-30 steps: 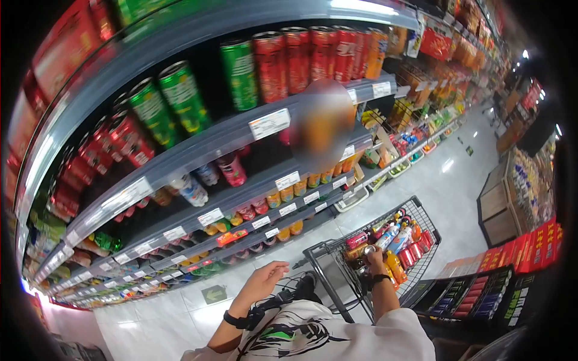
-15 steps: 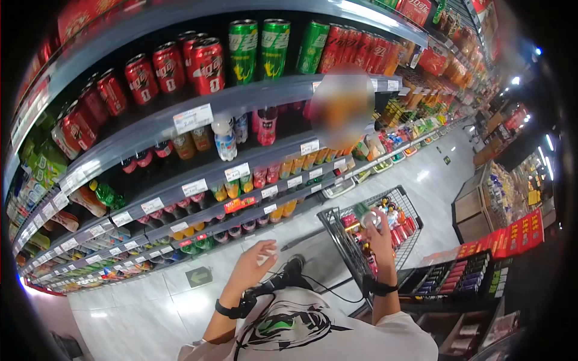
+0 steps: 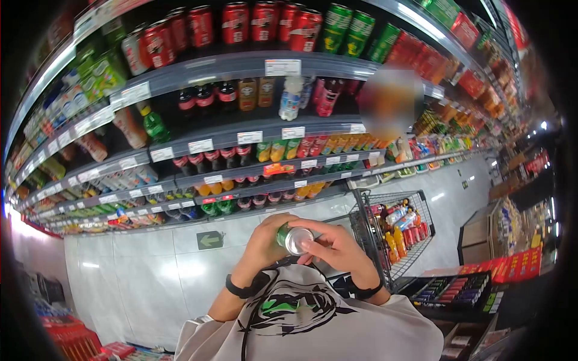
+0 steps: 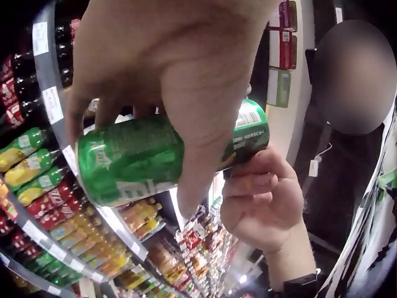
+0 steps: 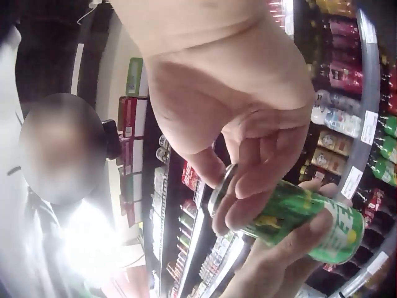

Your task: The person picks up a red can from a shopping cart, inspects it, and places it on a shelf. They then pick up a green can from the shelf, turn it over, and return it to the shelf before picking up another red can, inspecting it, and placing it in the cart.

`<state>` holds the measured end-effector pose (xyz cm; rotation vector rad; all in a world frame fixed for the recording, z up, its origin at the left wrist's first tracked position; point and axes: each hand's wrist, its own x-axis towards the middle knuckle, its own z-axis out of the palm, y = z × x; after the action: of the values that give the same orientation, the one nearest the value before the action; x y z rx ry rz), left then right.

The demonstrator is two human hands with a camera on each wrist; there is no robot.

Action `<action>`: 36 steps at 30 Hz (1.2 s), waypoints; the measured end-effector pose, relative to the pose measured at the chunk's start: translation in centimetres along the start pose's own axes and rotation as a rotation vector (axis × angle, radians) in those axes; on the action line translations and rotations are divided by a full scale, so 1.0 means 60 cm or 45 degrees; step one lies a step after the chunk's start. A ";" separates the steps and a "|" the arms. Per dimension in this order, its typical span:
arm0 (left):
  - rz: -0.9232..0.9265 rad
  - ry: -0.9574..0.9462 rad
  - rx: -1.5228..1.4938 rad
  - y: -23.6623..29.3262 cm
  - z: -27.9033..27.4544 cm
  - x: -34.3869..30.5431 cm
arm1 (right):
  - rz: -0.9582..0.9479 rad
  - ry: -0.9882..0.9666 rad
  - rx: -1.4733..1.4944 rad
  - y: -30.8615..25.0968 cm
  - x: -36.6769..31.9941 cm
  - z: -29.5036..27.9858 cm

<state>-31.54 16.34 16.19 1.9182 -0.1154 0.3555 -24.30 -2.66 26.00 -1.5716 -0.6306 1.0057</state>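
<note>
A green soda can point(image 3: 282, 236) is held in front of the chest, its silver end turned up toward the head camera. My left hand point(image 3: 265, 242) wraps round the can's body, fingers on one side and thumb across the other. At the silver end, my right hand point(image 3: 340, 248) pinches the rim between thumb and fingers. In the left wrist view the can point(image 4: 124, 164) lies tilted sideways below the left palm, with the right fingers at its far end. The right wrist view shows the can point(image 5: 332, 230) with printed lettering and the left thumb along it.
A wire shopping cart point(image 3: 415, 265) with bottles and red cans stands just right of my right hand. Long drink shelves point(image 3: 225, 142) run across the front. A dark display rack point(image 3: 448, 289) is at the right, and red boxes point(image 3: 72, 337) sit at the lower left.
My right hand has come up out of the cart with the green can and moved left to the chest. My left hand, empty before, now grips the can too. The view has turned.
</note>
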 end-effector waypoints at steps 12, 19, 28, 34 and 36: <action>-0.113 0.421 0.024 0.045 -0.061 -0.072 | -0.185 -0.355 0.042 0.014 0.055 0.060; -0.225 0.365 -0.128 0.073 -0.069 -0.075 | -0.172 -0.420 0.155 0.032 0.056 0.073; -0.142 0.342 -0.101 0.057 -0.063 -0.072 | -0.161 -0.422 0.166 0.035 0.053 0.070; -0.121 0.295 -0.113 0.033 -0.055 -0.076 | -0.157 -0.388 0.182 0.046 0.051 0.072; -0.097 0.303 -0.123 0.034 -0.055 -0.074 | -0.194 -0.374 0.158 0.048 0.052 0.072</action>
<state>-36.89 18.25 17.79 1.7660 0.0961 0.5143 -26.82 1.40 22.30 -1.2580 -0.8594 1.1472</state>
